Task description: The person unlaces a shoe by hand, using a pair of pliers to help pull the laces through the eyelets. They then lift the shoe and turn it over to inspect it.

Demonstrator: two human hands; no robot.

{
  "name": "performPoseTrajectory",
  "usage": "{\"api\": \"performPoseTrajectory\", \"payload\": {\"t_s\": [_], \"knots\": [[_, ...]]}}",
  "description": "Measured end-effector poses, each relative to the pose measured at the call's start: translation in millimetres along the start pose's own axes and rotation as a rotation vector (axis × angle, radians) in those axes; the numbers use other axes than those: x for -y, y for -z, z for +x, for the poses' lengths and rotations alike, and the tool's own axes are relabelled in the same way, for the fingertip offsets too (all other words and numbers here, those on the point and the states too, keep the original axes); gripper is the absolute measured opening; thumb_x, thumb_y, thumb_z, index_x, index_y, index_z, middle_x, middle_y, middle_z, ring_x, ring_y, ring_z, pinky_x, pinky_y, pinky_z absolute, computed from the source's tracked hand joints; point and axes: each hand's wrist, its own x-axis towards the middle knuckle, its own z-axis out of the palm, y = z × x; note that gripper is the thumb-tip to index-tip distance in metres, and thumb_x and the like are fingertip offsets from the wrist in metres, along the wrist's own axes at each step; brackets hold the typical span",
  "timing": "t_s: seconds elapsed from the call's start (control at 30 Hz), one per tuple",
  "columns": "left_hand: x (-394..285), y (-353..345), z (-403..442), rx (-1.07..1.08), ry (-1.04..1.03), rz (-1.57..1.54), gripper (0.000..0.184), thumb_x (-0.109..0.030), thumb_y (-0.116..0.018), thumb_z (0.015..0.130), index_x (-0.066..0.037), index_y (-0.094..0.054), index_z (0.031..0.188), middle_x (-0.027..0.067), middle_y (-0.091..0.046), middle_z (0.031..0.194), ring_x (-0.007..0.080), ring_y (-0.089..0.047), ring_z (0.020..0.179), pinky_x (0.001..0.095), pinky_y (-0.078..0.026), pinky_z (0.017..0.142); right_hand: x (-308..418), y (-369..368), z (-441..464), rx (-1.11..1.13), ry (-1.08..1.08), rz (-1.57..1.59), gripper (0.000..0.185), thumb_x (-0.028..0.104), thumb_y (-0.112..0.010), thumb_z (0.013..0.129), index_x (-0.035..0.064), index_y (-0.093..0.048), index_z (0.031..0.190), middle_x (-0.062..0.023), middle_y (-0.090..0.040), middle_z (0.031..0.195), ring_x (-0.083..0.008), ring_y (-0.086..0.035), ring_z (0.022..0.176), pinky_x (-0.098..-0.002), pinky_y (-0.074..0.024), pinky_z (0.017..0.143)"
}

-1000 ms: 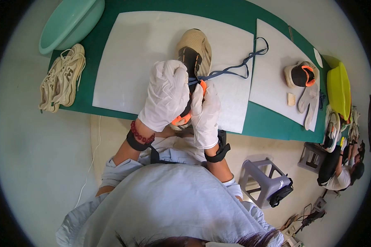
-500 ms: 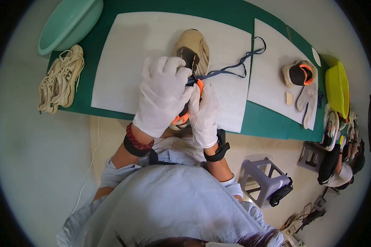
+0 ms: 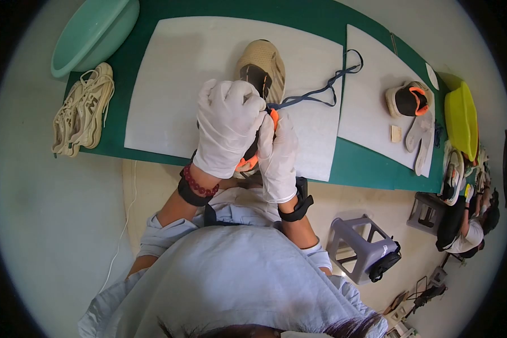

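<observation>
A beige and black shoe with orange edging lies on a white mat, its toe towards the far side. Over its left side is my left hand, white-gloved, its fingers curled and pinched at the lacing; what they grip is hidden. My right hand, also gloved, closes on the shoe's orange-edged collar from the right, thumb near the left fingertips. A dark blue lace runs from the shoe to the right across the mat.
Cream sneakers and a green basin are at left. On a second mat stand another shoe and an insole, near a yellow basin. A stool is below; a person sits far right.
My left hand has opened out a little, then curled in again near the lacing. The right hand has stayed at the collar, and the view has shifted slightly.
</observation>
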Motion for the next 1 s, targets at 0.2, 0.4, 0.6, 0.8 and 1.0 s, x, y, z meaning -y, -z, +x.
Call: {"api": "performPoseTrajectory", "payload": {"t_s": [0.2, 0.4, 0.6, 0.8, 1.0], "knots": [[1, -2, -3, 0.082, 0.05, -0.113, 0.018, -0.016, -0.08, 0.079, -0.015, -0.069, 0.094, 0.0022, -0.062, 0.108, 0.028, -0.058, 0.106, 0.0469, -0.044, 0.1, -3, -1, 0, 0.007, 0.008, 0.008, 0.013, 0.017, -0.06, 0.107, 0.0038, -0.063, 0.107, -0.0211, -0.061, 0.09, -0.0429, -0.063, 0.08, -0.0456, -0.052, 0.07], [3, 1, -5, 0.116, 0.073, -0.164, 0.018, -0.012, -0.079, 0.08, -0.013, -0.07, 0.096, 0.0058, -0.062, 0.112, 0.033, -0.057, 0.109, 0.048, -0.046, 0.096, -4, 0, 0, 0.004, 0.017, -0.004, 0.012, 0.016, -0.061, 0.106, 0.0036, -0.063, 0.107, -0.0212, -0.061, 0.09, -0.043, -0.063, 0.079, -0.0456, -0.0518, 0.07], [3, 8, -6, 0.103, 0.09, -0.223, 0.017, -0.009, -0.077, 0.081, -0.011, -0.07, 0.096, 0.0076, -0.062, 0.112, 0.0348, -0.057, 0.109, 0.0485, -0.046, 0.097, -5, -2, 1, -0.017, 0.05, -0.015, 0.012, 0.016, -0.061, 0.106, 0.0036, -0.063, 0.107, -0.0203, -0.061, 0.09, -0.0421, -0.063, 0.078, -0.0452, -0.0517, 0.069], [5, 6, -7, 0.091, 0.092, -0.191, 0.017, -0.014, -0.077, 0.08, -0.013, -0.068, 0.093, 0.0053, -0.061, 0.106, 0.0307, -0.057, 0.108, 0.0485, -0.043, 0.102, -1, -1, 1, -0.019, 0.035, -0.038, 0.012, 0.016, -0.062, 0.106, 0.004, -0.063, 0.106, -0.0198, -0.061, 0.089, -0.0412, -0.063, 0.077, -0.0451, -0.0516, 0.068], [4, 13, -5, 0.108, 0.093, -0.185, 0.016, -0.013, -0.076, 0.081, -0.011, -0.066, 0.093, 0.007, -0.06, 0.107, 0.0325, -0.057, 0.107, 0.0488, -0.045, 0.098, -3, -1, 2, -0.016, 0.029, -0.028, 0.012, 0.017, -0.061, 0.106, 0.0045, -0.063, 0.106, -0.0198, -0.061, 0.089, -0.0412, -0.064, 0.077, -0.0455, -0.0513, 0.067]]}}
